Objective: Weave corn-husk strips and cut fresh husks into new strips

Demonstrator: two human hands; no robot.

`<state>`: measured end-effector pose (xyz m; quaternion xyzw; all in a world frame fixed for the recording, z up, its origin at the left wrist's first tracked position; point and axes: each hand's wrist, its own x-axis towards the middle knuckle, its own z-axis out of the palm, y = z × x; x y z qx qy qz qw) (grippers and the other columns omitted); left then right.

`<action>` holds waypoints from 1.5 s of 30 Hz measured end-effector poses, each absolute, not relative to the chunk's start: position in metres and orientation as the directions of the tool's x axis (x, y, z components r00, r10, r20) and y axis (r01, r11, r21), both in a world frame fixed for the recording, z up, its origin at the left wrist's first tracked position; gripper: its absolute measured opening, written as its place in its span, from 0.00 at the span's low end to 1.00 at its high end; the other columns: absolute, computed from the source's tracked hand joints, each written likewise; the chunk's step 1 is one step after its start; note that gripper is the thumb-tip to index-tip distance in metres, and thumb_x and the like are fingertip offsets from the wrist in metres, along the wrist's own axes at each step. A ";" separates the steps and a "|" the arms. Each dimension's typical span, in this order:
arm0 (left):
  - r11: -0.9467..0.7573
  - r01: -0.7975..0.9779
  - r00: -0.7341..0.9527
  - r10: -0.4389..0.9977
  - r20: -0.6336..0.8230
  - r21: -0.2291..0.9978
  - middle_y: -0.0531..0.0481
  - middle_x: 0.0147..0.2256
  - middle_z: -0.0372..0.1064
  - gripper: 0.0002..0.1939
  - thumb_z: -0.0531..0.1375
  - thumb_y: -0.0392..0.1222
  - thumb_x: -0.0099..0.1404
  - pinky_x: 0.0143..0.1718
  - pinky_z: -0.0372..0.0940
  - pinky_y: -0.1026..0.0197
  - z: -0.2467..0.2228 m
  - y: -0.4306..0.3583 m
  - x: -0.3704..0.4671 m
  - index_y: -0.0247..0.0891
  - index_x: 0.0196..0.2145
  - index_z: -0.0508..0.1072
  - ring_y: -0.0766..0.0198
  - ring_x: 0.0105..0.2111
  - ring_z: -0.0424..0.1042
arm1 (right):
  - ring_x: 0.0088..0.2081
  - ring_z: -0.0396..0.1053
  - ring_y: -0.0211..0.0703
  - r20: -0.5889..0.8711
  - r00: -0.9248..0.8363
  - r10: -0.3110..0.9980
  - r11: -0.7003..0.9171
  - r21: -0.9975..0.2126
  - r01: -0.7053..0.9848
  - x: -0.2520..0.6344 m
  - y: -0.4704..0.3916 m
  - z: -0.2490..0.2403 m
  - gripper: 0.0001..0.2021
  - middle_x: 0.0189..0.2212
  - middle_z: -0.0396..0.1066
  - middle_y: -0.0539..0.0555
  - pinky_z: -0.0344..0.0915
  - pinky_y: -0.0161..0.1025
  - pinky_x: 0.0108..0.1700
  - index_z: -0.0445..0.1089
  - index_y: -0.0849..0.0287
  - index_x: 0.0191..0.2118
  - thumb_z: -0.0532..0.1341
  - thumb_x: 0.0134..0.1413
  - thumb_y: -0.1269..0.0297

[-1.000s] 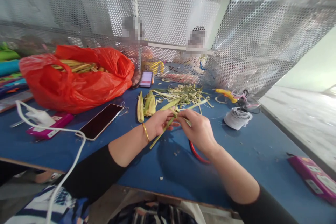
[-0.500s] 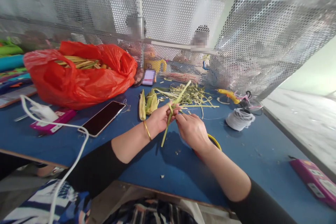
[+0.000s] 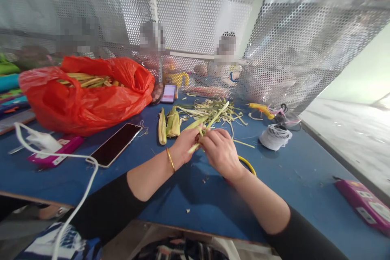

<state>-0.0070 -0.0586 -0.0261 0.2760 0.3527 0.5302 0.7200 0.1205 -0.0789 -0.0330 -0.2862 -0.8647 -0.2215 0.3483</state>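
Pale green, flat plant-leaf strips (image 3: 219, 113) cross between my two hands at the table's middle. My left hand (image 3: 185, 145), with a gold bangle at the wrist, pinches the crossing from the left. Its fingertips are partly covered by my right hand (image 3: 222, 152), whose thumb and fingers close on the same strips. One long end points up and away, while a short pale end pokes out below the left fingers. Just left of the hands lie two yellow-green husk bundles (image 3: 173, 124). Beneath my right wrist a yellow curved loop (image 3: 249, 165) shows, mostly hidden.
Leaf scraps (image 3: 210, 107) are heaped beyond the hands. A red plastic bag (image 3: 91, 107) of dry strips and a phone (image 3: 117, 144) are at left. White string (image 3: 276, 137), a yellow-handled tool (image 3: 262, 109) and a purple power strip (image 3: 362, 203) lie right. A perforated metal partition (image 3: 201, 20) stands behind.
My right hand has moved left, closer against my left hand. The strip end that hung down toward me has gone from there. The view has shifted slightly.
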 end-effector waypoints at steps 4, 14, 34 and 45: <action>0.297 -0.466 0.137 0.955 -0.264 0.834 0.49 0.22 0.73 0.13 0.59 0.38 0.69 0.30 0.69 0.65 -0.020 -0.065 -0.006 0.33 0.28 0.77 0.68 0.22 0.71 | 0.33 0.69 0.46 0.720 -0.073 0.690 0.539 -0.444 0.716 0.125 -0.074 -0.030 0.08 0.29 0.72 0.54 0.62 0.41 0.35 0.68 0.55 0.30 0.55 0.60 0.65; 0.211 -0.280 0.164 0.972 -0.170 0.937 0.47 0.23 0.75 0.10 0.61 0.37 0.62 0.31 0.70 0.62 -0.020 -0.066 -0.006 0.34 0.25 0.78 0.63 0.26 0.75 | 0.22 0.54 0.37 0.294 0.138 0.946 0.215 -0.885 0.414 0.130 -0.059 -0.028 0.12 0.16 0.57 0.44 0.51 0.37 0.27 0.56 0.53 0.19 0.57 0.43 0.55; 0.175 -0.308 -0.053 0.978 -0.201 0.935 0.54 0.19 0.68 0.07 0.70 0.34 0.51 0.24 0.68 0.67 -0.019 -0.053 -0.015 0.34 0.23 0.75 0.69 0.21 0.70 | 0.31 0.76 0.40 0.320 -0.306 0.896 0.440 -0.729 0.524 0.134 -0.073 -0.011 0.12 0.33 0.80 0.50 0.69 0.38 0.41 0.73 0.53 0.42 0.54 0.57 0.71; 0.151 -0.166 0.242 0.964 -0.108 0.975 0.50 0.21 0.72 0.07 0.70 0.37 0.49 0.25 0.64 0.67 -0.020 -0.062 -0.014 0.36 0.20 0.76 0.67 0.24 0.71 | 0.40 0.72 0.47 0.647 -0.355 0.675 0.655 -0.305 0.691 0.142 -0.067 -0.011 0.08 0.35 0.75 0.56 0.64 0.41 0.43 0.71 0.55 0.31 0.57 0.60 0.66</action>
